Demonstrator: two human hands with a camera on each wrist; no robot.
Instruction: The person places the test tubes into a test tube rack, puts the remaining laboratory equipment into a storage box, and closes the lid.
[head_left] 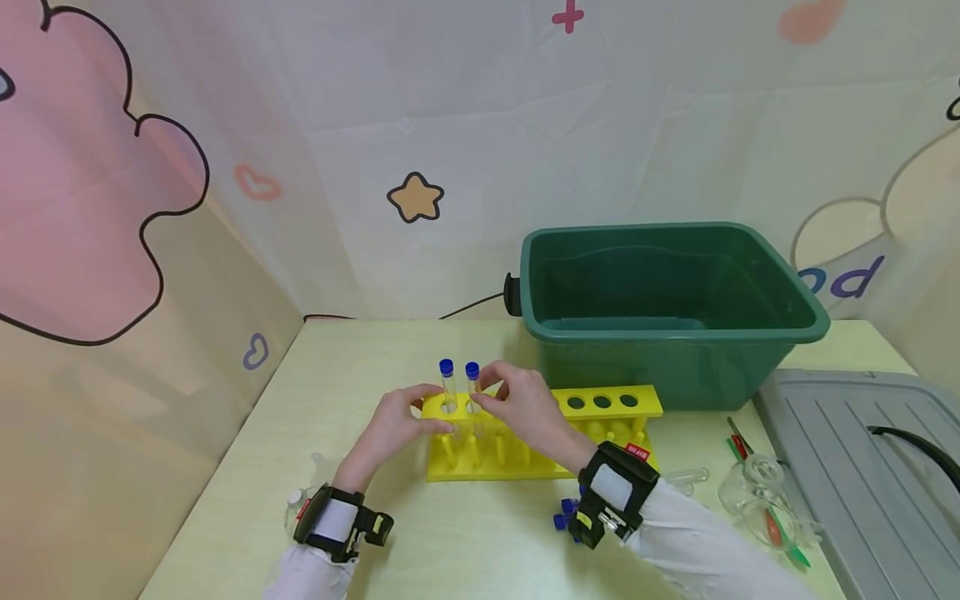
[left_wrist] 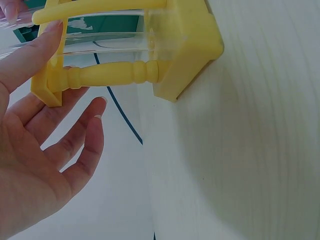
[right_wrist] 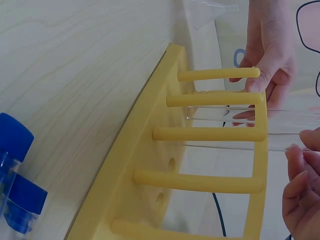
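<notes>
A yellow test tube rack (head_left: 525, 475) stands on the table. My left hand (head_left: 397, 423) grips the left end of its upper shelf, thumb in front and fingers behind; in the left wrist view the other fingers of that hand (left_wrist: 50, 145) curve loosely below. Two clear test tubes with blue caps stand in the two leftmost holes. The first tube (head_left: 448, 385) is beside my left hand. My right hand (head_left: 525, 407) pinches the second tube (head_left: 473, 385) below its cap. In the right wrist view, both tubes' lower parts pass down between the rack's posts (right_wrist: 210, 134).
Several blue-capped tubes (head_left: 566, 515) lie in front of the rack, partly hidden by my right wrist. A green bin (head_left: 645, 358) stands behind it. Glassware (head_left: 757, 492) and a grey lid (head_left: 847, 450) lie at the right. A small bottle (head_left: 294, 502) is by my left wrist.
</notes>
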